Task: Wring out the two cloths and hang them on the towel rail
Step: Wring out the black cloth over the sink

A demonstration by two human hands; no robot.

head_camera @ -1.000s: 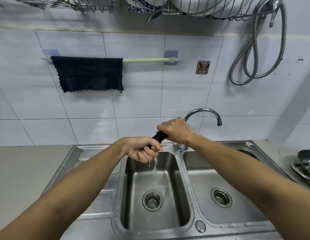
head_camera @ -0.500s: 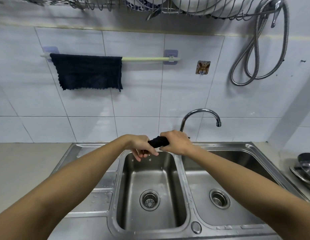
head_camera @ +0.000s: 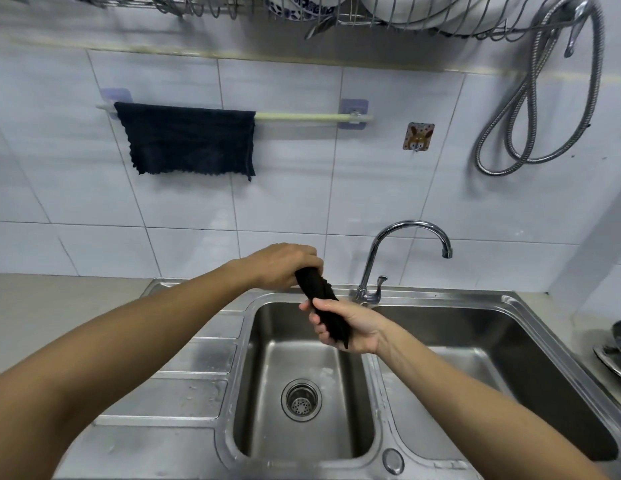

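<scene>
A dark cloth [head_camera: 317,292], twisted into a tight roll, is held over the left sink basin [head_camera: 267,403]. My left hand [head_camera: 285,265] grips its far upper end, knuckles up. My right hand [head_camera: 347,329] grips its near lower end, palm up, and the roll slants down toward me. A second dark cloth [head_camera: 188,140] hangs spread over the left part of the pale towel rail [head_camera: 312,116] on the tiled wall. The rail's right part is bare.
A chrome tap [head_camera: 406,233] arches behind the divider toward the right basin [head_camera: 510,362]. A dish rack [head_camera: 371,12] with bowls hangs overhead, with a metal hose [head_camera: 531,109] looped at the right. Metal dishes [head_camera: 614,351] sit at the right edge. A ribbed drainboard [head_camera: 184,375] lies left.
Water ran from the cloth a second ago and has stopped. My hands have turned the roll from level to slanted; my left hand rose and my right hand dropped, palm up.
</scene>
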